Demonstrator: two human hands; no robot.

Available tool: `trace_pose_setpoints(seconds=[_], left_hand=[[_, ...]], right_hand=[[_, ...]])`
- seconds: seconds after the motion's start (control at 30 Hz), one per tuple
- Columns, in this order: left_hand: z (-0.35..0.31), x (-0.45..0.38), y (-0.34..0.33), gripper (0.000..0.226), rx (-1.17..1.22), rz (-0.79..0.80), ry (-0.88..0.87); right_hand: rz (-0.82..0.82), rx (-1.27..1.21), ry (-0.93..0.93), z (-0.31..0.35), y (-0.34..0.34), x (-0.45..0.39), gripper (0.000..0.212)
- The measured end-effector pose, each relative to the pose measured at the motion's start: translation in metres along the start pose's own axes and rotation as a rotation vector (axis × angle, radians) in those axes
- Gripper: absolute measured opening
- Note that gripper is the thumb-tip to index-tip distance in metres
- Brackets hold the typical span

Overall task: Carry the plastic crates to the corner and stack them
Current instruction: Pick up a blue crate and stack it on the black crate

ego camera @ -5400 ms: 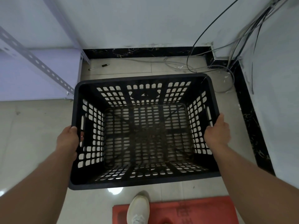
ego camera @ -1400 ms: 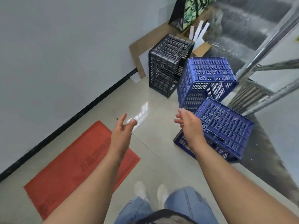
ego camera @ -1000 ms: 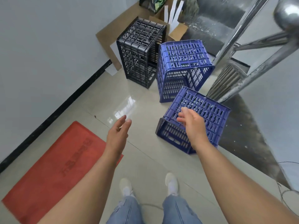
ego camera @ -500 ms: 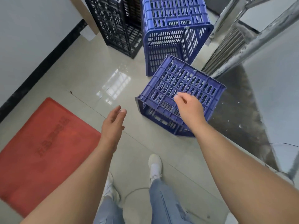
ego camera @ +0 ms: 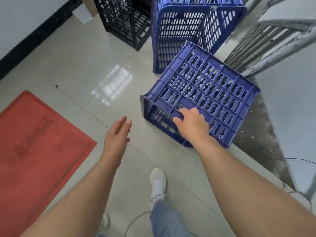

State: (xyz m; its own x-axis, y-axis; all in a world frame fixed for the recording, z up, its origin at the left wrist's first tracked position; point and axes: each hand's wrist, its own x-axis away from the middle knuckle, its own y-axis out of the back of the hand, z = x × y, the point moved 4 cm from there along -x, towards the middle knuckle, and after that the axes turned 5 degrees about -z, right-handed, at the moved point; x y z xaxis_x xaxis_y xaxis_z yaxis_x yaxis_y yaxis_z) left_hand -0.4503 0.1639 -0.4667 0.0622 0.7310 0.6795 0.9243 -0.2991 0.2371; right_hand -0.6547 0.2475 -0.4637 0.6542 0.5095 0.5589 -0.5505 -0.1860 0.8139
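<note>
Here three slotted plastic crates show on the pale tiled floor (ego camera: 89, 65): two blue and one black. The nearer blue crate (ego camera: 210, 86) lies tipped on its side, its gridded face turned up and its open mouth toward the lower left; just behind it the second blue crate (ego camera: 184, 26) stands with its top cut off by the frame edge, and the tall black crate (ego camera: 126, 19) stands beside that one, near the dark skirting. The right hand (ego camera: 191, 124) now has its fingers hooked over the near rim of the tipped crate at a handle slot, a closed grip, where half a second ago it only hovered above the gridded face. The left hand (ego camera: 118, 134) stays clear of everything, fingers straight and together, holding nothing, above the floor left of the crate. The view has drawn nearer, so the crates look larger. One flat red floor mat (ego camera: 34, 151) lies at the left, and one white shoe (ego camera: 158, 182) steps forward beneath the arms.
</note>
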Motion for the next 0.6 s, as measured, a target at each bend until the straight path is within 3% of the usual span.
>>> trace_pose_setpoints(seconds=[0.13, 0.33, 0.6], left_hand=[[0.012, -0.015, 0.001, 0.041, 0.000, -0.001, 0.000], [0.024, -0.032, 0.002, 0.041, 0.010, -0.015, 0.011], [0.035, -0.047, 0.006, 0.041, 0.077, -0.029, 0.065]], right_hand=[[0.005, 0.010, 0.031, 0.004, -0.018, -0.007, 0.055], [-0.144, -0.014, 0.058, 0.002, -0.027, -0.009, 0.062], [-0.269, 0.042, 0.152, 0.017, -0.033, -0.003, 0.051]])
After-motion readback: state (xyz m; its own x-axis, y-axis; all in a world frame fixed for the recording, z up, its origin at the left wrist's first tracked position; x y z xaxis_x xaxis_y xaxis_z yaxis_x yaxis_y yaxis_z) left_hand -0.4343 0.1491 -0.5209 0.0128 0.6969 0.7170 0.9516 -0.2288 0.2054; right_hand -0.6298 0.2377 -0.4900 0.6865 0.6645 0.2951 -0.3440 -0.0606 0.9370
